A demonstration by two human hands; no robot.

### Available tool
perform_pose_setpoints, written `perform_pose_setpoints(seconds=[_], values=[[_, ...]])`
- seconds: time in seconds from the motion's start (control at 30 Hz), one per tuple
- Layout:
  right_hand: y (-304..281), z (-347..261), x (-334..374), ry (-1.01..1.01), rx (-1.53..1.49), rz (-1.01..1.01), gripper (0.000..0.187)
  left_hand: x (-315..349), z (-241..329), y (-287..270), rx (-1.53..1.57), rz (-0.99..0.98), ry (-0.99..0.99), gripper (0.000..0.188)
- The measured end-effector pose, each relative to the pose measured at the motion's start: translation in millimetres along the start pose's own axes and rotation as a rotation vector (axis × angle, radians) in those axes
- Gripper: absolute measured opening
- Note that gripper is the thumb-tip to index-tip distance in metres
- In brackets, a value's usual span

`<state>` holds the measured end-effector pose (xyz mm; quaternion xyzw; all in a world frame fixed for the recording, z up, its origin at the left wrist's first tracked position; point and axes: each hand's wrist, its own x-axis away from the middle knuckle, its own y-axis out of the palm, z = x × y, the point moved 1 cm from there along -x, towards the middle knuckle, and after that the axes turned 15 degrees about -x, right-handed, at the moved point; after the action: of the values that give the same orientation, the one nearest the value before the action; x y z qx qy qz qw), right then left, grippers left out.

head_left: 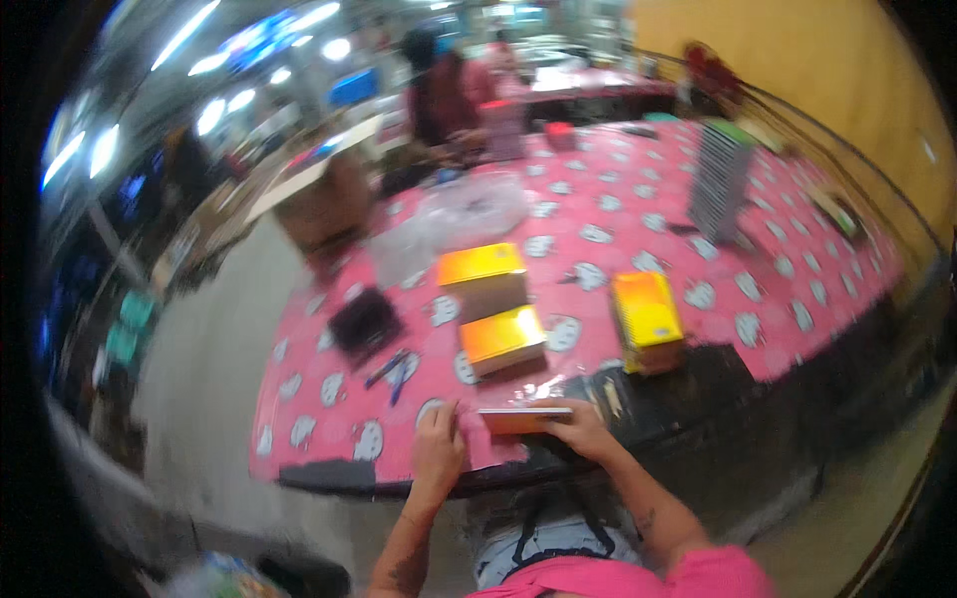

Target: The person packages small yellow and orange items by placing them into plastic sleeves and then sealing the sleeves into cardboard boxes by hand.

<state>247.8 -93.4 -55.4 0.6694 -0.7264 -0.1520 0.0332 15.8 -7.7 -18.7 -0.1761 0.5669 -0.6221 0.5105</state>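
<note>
Near the table's front edge, my right hand (581,431) grips the right end of a thin orange box (513,423) with a pale top edge. Just left of that box is my left hand (439,437), its fingers curled together over the tablecloth; whatever they may hold cannot be made out. Two yellow-orange boxes, a farther one (482,263) and a nearer one (503,337), rest beyond my hands. Another yellow box (648,317) lies to the right. Blue pens (399,377) and a dark, blurred square item (365,324) sit to the left.
Pink patterned cloth (638,224) covers the table, with dark patches along its front edge. Clear plastic bags (449,221) and an open cardboard box (321,199) are at the far left. A grey ridged stack (720,181) stands at the right. A person (444,100) is across the table.
</note>
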Motion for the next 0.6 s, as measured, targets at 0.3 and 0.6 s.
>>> perform_pose_setpoints(seconds=[0.3, 0.6], values=[[-6, 10, -5, -0.091, 0.054, 0.009, 0.035, 9, 2, 26, -0.29, 0.123, 0.243, 0.015], [-1, 21, -8, -0.215, 0.076, 0.108, 0.032, 12, -12, 39, -0.313, 0.141, 0.294, 0.012]])
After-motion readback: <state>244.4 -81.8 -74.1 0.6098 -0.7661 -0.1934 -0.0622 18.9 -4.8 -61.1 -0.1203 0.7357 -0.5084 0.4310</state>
